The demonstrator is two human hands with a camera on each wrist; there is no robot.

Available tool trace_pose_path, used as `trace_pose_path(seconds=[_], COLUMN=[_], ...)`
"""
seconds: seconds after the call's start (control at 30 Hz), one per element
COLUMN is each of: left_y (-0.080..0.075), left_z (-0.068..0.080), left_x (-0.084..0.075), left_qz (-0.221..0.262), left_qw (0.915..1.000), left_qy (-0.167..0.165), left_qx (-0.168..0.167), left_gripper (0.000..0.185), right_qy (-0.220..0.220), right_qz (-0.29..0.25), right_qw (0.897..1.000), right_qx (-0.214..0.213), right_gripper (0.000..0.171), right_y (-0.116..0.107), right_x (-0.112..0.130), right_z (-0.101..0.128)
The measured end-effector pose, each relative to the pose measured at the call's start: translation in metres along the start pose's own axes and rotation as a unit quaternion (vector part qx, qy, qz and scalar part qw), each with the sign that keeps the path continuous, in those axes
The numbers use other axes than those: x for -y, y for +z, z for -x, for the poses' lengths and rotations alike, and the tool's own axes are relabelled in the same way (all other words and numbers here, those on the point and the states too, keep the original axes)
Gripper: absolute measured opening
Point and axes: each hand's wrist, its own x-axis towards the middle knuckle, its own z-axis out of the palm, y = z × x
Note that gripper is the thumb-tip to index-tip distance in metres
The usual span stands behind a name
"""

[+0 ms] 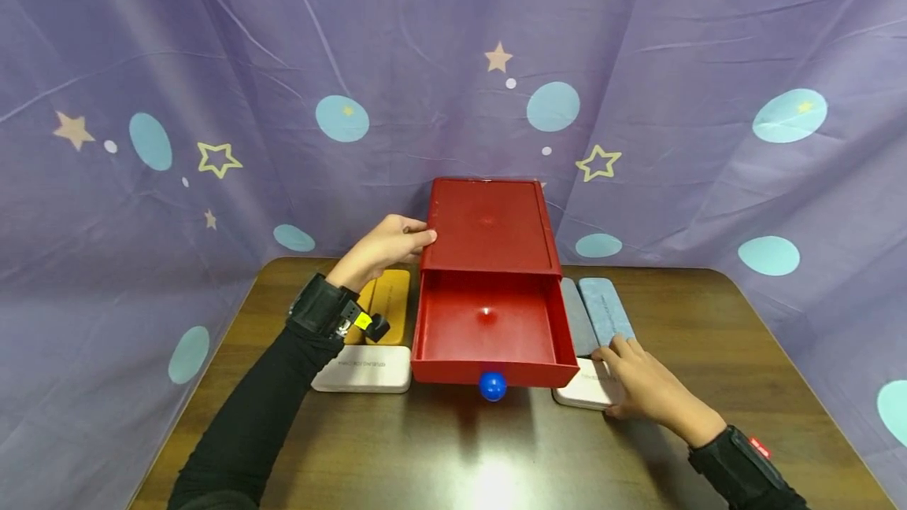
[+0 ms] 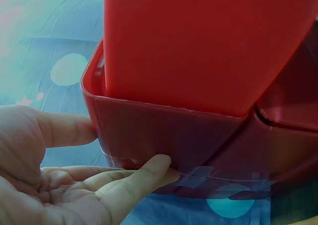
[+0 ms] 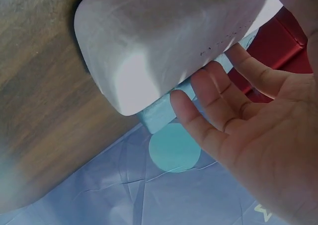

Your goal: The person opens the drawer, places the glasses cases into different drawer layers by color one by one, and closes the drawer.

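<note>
In the head view a red drawer box (image 1: 489, 227) stands at the middle of the table, its drawer (image 1: 489, 321) pulled out toward me, with a blue ball knob (image 1: 493, 386) on the front. My left hand (image 1: 393, 245) touches the box's left side; the left wrist view shows its fairly straight fingertips (image 2: 159, 163) against the red wall. At the box's right, my right hand (image 1: 641, 384) grips the end of a white case (image 1: 584, 386) with printed lettering. Its fingers lie along the case's far edge in the right wrist view; the thumb is mostly hidden there.
Left of the box lie yellow cases (image 1: 390, 307) and another white case (image 1: 363, 369). A light blue case (image 1: 605, 309) and a grey-blue case (image 1: 577, 319) lie on the right. Behind the wooden table (image 1: 340, 455) hangs a purple patterned cloth (image 1: 439, 46).
</note>
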Motion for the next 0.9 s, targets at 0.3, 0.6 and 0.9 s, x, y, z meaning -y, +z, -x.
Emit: trace_pose_path(seconds=[0.3, 0.6, 0.9], left_y=[0.003, 0.001, -0.001], left_z=[-0.002, -0.001, 0.001], left_x=[0.0, 0.0, 0.0], left_qz=[-0.005, -0.004, -0.002], left_qw=[1.0, 1.0, 1.0], left_qy=[0.0, -0.003, 0.0], left_qx=[0.003, 0.004, 0.005], left_gripper=[0.052, 0.05, 0.053], right_qy=[-0.014, -0.033, -0.048], right_qz=[0.031, 0.017, 0.021], right_qw=[0.999, 0.998, 0.995], right_qx=[0.011, 0.056, 0.086], right_gripper=[0.079, 0.095, 0.1], right_y=[0.0, 0.0, 0.0], right_x=[0.004, -0.001, -0.003], right_z=[0.009, 0.015, 0.011])
